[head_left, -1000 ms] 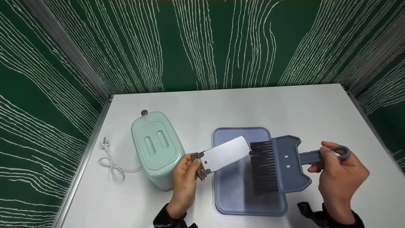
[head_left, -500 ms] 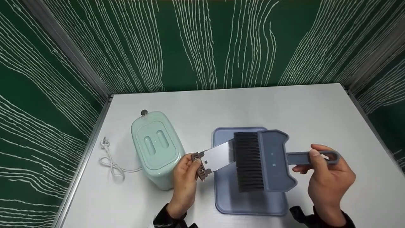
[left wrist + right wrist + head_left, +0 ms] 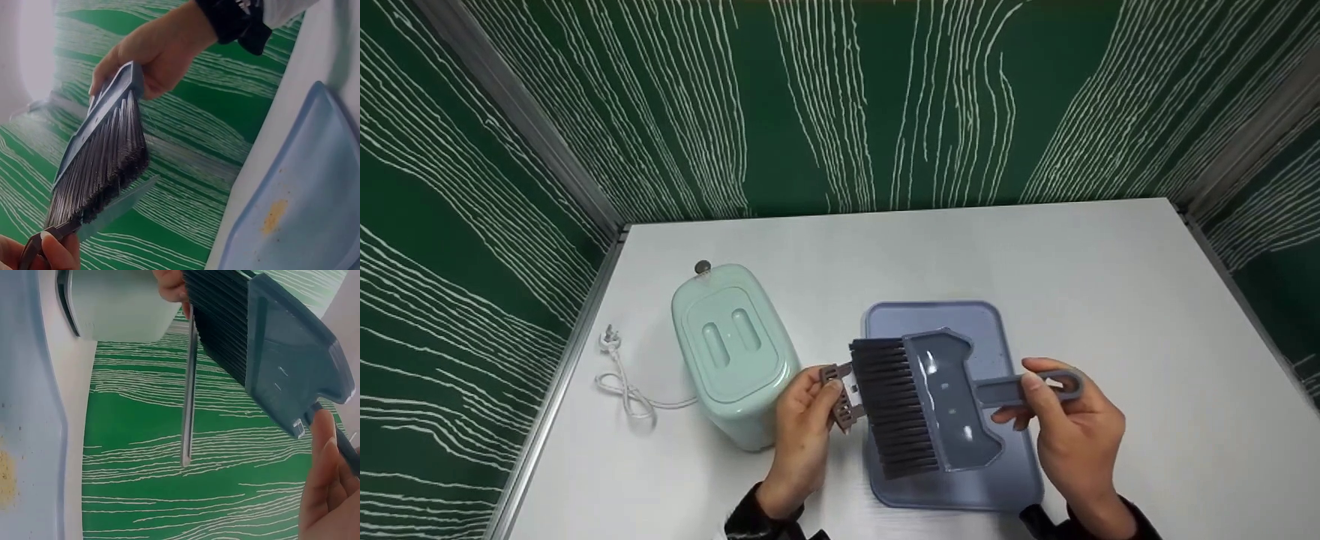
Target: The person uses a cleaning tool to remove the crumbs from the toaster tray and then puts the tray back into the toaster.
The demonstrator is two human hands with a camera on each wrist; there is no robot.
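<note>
My left hand (image 3: 804,427) pinches the brown slotted end of a flat metal crumb tray (image 3: 844,396). Most of its plate is hidden from above by the bristles, but the right wrist view shows the plate (image 3: 189,399) edge-on. With my right hand (image 3: 1076,435) I grip the looped handle of a grey cleaning brush (image 3: 952,397) with dark bristles. In the left wrist view the bristles (image 3: 107,163) lie over the plate, close to its brown end. Both are held above a blue-grey shallow tray (image 3: 934,316), where yellowish crumbs (image 3: 275,216) lie.
A mint green toaster (image 3: 731,337) with a lid on top stands at the left, right beside my left hand. Its white cord and plug (image 3: 610,340) lie on the white table (image 3: 1147,300) further left. Green walls with white lines surround the table.
The brush has moved left along the crumb tray, from its free end to near the brown end, and tilted. My left hand has kept almost still.
</note>
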